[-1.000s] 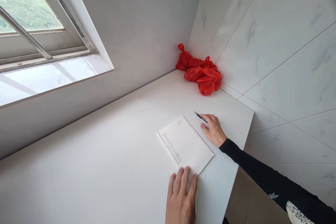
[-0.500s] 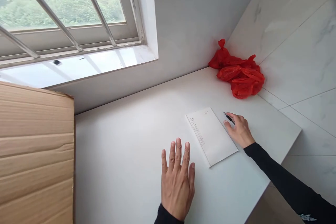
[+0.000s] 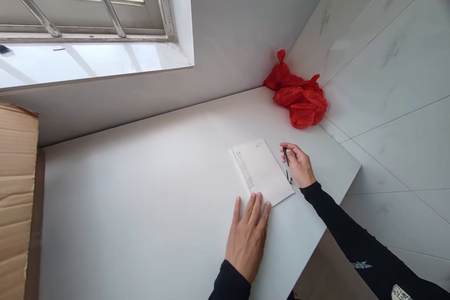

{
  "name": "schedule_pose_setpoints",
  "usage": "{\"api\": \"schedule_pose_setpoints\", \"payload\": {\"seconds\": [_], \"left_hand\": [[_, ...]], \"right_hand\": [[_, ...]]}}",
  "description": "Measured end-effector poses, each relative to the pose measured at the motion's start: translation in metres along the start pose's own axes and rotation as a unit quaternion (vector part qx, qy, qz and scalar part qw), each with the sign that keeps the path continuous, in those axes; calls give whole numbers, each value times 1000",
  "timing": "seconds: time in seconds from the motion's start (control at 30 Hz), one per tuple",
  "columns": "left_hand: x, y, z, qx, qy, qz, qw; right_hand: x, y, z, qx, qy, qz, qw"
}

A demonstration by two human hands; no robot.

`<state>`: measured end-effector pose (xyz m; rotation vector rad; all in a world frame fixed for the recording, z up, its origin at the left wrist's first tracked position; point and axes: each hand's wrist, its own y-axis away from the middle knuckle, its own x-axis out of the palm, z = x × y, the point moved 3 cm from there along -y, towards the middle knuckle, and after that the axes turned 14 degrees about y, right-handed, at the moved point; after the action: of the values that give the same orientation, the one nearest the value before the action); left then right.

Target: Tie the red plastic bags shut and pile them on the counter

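Observation:
A white notebook (image 3: 269,168) lies at an angle on the table, its page marked with a column of small writing and a short line near the top. My left hand (image 3: 248,239) is open, palm down, with its fingertips at the notebook's near edge. Just right of the notebook, my right hand (image 3: 298,163) is closed on a slim black pen (image 3: 285,153), held between thumb and fingers. Below the pen, by the page's right edge, a small dark piece with a shiny clip (image 3: 288,177) shows; whether it belongs to the pen I cannot tell.
Red plastic bags (image 3: 298,98) lie bunched in the far corner of the white table (image 3: 140,197). A cardboard box (image 3: 17,197) stands at the left. Behind are a barred window with its sill (image 3: 105,58) and a marble-patterned tiled wall (image 3: 386,103) on the right.
My left hand has moved to the notebook's near edge. My right hand has picked the pen up into a closer grip. The view has shifted to the right.

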<state>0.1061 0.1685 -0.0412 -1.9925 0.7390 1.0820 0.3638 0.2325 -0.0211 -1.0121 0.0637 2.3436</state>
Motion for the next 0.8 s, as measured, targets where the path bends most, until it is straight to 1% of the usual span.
{"api": "schedule_pose_setpoints", "payload": {"seconds": [0.07,0.17,0.27,0.33,0.4,0.47,0.57,0.63,0.7,0.8], "left_hand": [[0,3,4,-19,-3,-6,1000],[-8,11,12,-37,0,-11,999],[-21,20,22,-53,5,-27,998],[-29,27,29,-57,-3,-34,998],[-37,33,33,-59,-3,-38,998],[-43,40,36,-63,19,-49,997],[-48,51,38,-67,43,-47,996],[-49,56,38,-69,40,-34,996],[-49,59,39,-79,48,-37,995],[-49,59,38,-92,63,-57,992]], "right_hand": [[-1,2,5,1,-46,12,999],[-5,5,8,0,-77,11,997],[-11,10,6,4,-66,-15,998],[-16,19,0,12,-48,-36,998],[-19,33,-7,20,-15,-54,998],[-21,49,-14,11,51,-67,996],[-19,66,-20,-50,181,-64,980],[-14,68,-20,-99,232,-54,966],[-8,63,-17,-135,253,-53,957],[-2,49,-6,-154,258,-55,952]]}}
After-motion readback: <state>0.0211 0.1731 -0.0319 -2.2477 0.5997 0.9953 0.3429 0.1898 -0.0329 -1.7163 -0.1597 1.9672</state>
